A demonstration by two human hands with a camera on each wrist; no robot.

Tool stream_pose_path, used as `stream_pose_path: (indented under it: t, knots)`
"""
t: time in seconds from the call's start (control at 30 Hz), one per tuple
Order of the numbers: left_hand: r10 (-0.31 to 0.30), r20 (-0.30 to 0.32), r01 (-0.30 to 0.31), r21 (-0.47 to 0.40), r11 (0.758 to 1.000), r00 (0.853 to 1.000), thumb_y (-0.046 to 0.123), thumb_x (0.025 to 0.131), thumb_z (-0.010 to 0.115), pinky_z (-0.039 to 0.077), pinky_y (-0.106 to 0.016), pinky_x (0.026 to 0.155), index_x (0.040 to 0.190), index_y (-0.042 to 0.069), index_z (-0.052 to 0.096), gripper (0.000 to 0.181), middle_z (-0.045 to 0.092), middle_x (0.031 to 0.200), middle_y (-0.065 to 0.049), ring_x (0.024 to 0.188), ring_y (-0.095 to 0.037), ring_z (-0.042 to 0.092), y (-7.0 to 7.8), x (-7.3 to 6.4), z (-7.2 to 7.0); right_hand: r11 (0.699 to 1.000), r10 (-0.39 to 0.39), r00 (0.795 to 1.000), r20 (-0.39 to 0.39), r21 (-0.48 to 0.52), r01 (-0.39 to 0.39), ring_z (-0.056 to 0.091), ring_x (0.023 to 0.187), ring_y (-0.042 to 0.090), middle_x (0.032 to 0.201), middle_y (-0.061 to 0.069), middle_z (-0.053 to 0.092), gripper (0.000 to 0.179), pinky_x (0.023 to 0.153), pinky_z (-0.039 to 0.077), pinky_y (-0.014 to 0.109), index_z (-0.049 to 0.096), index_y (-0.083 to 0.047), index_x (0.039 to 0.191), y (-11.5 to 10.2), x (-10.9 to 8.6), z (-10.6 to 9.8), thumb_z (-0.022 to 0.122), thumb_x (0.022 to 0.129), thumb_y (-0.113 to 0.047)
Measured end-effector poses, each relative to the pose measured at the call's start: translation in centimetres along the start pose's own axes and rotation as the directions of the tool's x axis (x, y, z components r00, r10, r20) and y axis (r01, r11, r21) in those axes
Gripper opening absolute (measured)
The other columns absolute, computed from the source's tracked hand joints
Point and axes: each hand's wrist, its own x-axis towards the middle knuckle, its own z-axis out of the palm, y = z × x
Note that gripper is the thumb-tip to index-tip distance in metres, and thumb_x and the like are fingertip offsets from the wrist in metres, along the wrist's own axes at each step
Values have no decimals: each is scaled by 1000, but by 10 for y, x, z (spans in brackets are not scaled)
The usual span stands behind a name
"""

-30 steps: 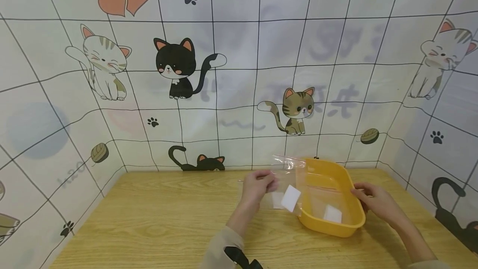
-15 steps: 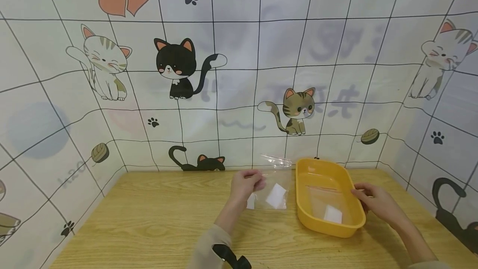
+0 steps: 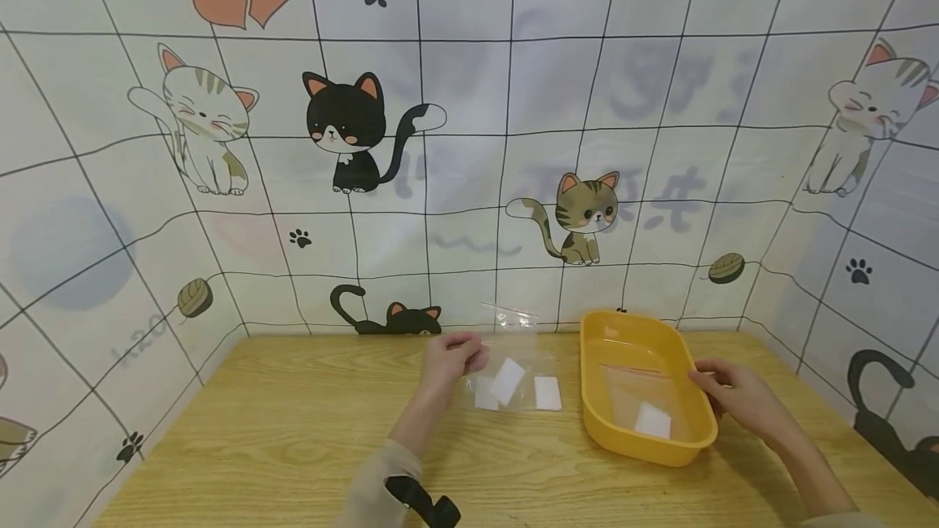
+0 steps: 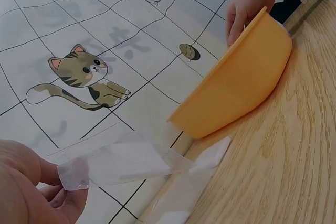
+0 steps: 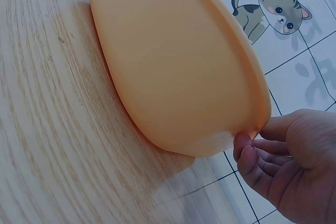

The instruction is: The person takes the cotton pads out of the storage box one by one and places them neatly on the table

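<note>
My left hand (image 3: 446,363) pinches the edge of a clear zip bag (image 3: 508,377) with a white square piece inside. The bag stands raised over the table, left of a yellow plastic tray (image 3: 650,453). On the tabletop, behind and beside it, lie two more white pieces, a right one (image 3: 547,393) and a left one (image 3: 486,394); the left wrist view shows clear film around them. Inside the tray rests another clear zip bag (image 3: 632,391) with a white piece. My right hand (image 3: 741,398) grips the tray's right rim between thumb and fingers (image 5: 247,153).
The wood-grain table (image 3: 293,430) meets a white cloth backdrop (image 3: 469,186) with a grid and cartoon cats behind it and at both sides. A black strap (image 3: 421,499) circles my left wrist.
My left hand has moved left with the zip bag, from over the tray's left rim to well beside it. More of the white pieces on the table now shows. My right hand keeps its grip.
</note>
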Motion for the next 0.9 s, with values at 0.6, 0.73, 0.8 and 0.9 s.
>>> stream_pose_path:
  t: [0.6, 0.73, 0.8, 0.9]
  knots:
    - [-8, -35, 7, -3, 1000, 999, -3, 98, 61, 58, -22, 68, 119, -17, 60, 26, 71, 94, -22, 69, -10, 68, -1, 2, -36, 1000, -2, 1000, 7, 18, 1, 67, 71, 20, 104, 22, 68, 54, 62, 58, 33, 42, 22, 135, -1, 0, 1, 50, 108, -23]
    - [-27, -57, 27, -3, 1000, 998, -3, 97, 62, 59, -23, 68, 120, -17, 60, 27, 72, 91, -19, 69, -10, 68, -1, 4, -43, 1000, -3, 1000, 7, 16, 3, 67, 70, 19, 104, 21, 68, 54, 61, 58, 33, 42, 22, 135, 0, 0, 1, 50, 108, -23]
    - [-32, -69, 32, -11, 999, 997, -5, 96, 62, 59, -23, 67, 120, -18, 60, 27, 72, 88, -16, 68, -10, 68, -1, 5, -46, 1000, -2, 1000, 7, 13, 2, 67, 70, 19, 104, 21, 68, 54, 61, 58, 33, 42, 22, 136, 0, 0, 1, 49, 108, -24]
    - [-27, -77, 26, -13, 1000, 997, -6, 96, 62, 59, -23, 67, 119, -18, 60, 26, 72, 86, -15, 67, -10, 68, -2, 6, -51, 1000, -2, 1000, 10, 15, 2, 67, 70, 19, 103, 20, 68, 54, 61, 58, 33, 42, 22, 136, 0, 0, 1, 49, 108, -23]
